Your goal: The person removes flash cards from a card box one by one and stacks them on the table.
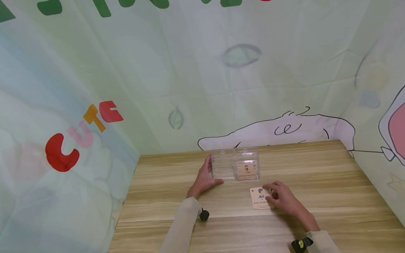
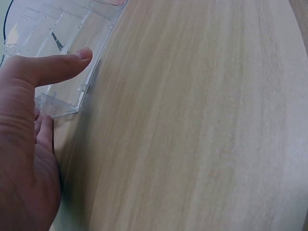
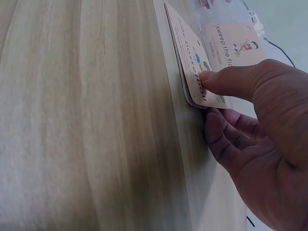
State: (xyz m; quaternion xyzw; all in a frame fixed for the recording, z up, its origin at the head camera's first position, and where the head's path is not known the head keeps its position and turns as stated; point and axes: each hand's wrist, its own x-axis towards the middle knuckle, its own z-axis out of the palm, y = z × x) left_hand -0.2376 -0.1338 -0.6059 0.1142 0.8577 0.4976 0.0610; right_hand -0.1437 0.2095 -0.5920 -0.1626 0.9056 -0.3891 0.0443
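A clear plastic card holder (image 1: pixel 223 171) stands toward the back of the table. My left hand (image 1: pixel 204 179) grips its left end, with the thumb over the front and the other fingers round the side, partly hidden. In the holder's right half sits a "sweep the floor" card (image 1: pixel 246 171). In front of the holder is a small stack of pink picture cards (image 1: pixel 259 203), the top one reading "play basketball". My right hand (image 1: pixel 286 199) pinches the stack at its right edge; in the right wrist view the thumb (image 3: pixel 226 83) lies on the top card, with fingers beneath the edge.
The wood-grain table (image 1: pixel 231 232) runs back to a printed cloth backdrop (image 1: pixel 202 88). Another cloth side hangs along the left edge of the table. Both wrists wear dark bands, one a black device (image 1: pixel 204 214) on the left.
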